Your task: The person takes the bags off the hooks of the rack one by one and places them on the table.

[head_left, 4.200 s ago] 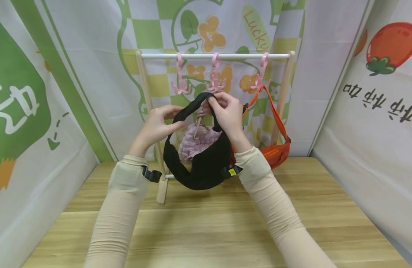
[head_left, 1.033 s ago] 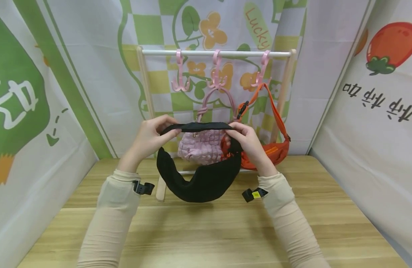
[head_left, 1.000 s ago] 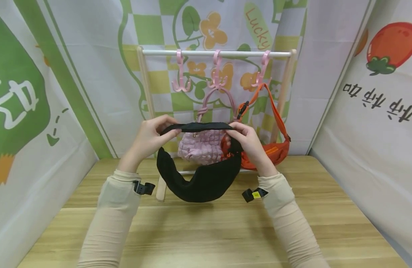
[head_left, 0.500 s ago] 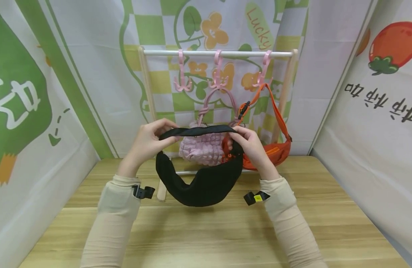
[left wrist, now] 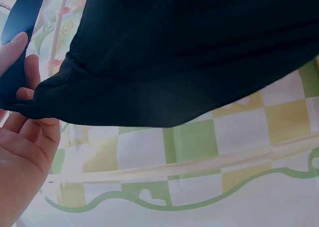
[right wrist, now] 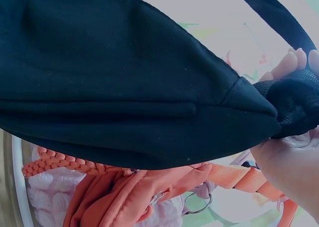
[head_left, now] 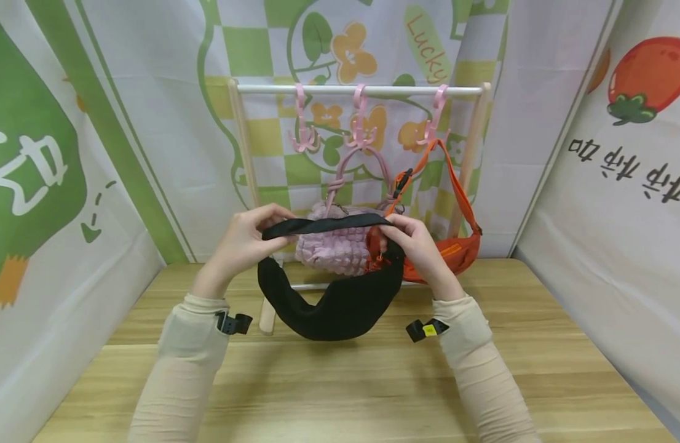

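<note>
A black shoulder bag [head_left: 340, 307] hangs in the air before the rack, its body below and its strap [head_left: 329, 225] stretched between both hands. On the left, my left hand [head_left: 246, 243] pinches the strap between thumb and fingers. My right hand [head_left: 417, 246] holds the strap's other end, above the bag's right tip. The right wrist view shows webbing bunched in the right hand's fingers, next to the black bag's tapered end [right wrist: 249, 102]. In the left wrist view, the bag's other end [left wrist: 60, 95] meets the left hand.
A rack with a metal bar [head_left: 329, 90] carries pink hooks [head_left: 304, 138]. A puffy pink handbag [head_left: 329, 252] hangs from the middle hook, partly behind the black bag. An orange waist bag [head_left: 456, 255] hangs from the right hook. The rack stands on a wooden table [head_left: 340, 394].
The hands have spread apart and come down from near the hooks, stretching the strap sideways. Over the last second, the hands and black bag have sunk slightly.
</note>
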{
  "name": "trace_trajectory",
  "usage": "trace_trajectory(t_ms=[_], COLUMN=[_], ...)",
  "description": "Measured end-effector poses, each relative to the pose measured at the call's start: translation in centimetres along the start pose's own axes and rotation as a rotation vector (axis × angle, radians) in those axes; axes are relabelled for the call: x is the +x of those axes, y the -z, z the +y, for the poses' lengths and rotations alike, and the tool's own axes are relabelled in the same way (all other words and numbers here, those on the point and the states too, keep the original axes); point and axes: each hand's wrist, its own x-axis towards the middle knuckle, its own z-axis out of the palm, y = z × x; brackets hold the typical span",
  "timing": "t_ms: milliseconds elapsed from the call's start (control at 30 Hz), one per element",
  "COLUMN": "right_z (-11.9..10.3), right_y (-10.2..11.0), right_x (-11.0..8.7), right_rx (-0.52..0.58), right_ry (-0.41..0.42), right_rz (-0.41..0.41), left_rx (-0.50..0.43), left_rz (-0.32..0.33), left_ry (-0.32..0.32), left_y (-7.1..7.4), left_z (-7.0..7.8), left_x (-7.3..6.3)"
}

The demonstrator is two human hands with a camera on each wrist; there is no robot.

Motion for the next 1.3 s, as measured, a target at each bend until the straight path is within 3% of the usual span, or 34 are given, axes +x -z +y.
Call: trace_trajectory(t_ms=[500,733,967,1300], right_z=[0.7,0.6,0.9,1.1], right_y=[0.4,0.4,0.7,1.0], right_x=[-0.4,-0.9,-1.1,-1.5], right_rx=[-0.006,0.047,0.169,0.197], right_ry=[-0.016,-0.024,-0.013,-0.023], right_rz=[0.004,0.015,0.027,0.007], left_rx=[-0.026,-0.024,-0.033,-0.036], left_rz=[0.001,0.027,0.040,0.027], left_ry=[0.010,0.018,0.016,0.021], left_y=[0.2,0.1,0.3,0.5], left_z=[0.2,0.3,-0.3,-0.8], left_x=[-0.8,-1.0,-1.5,-2.3])
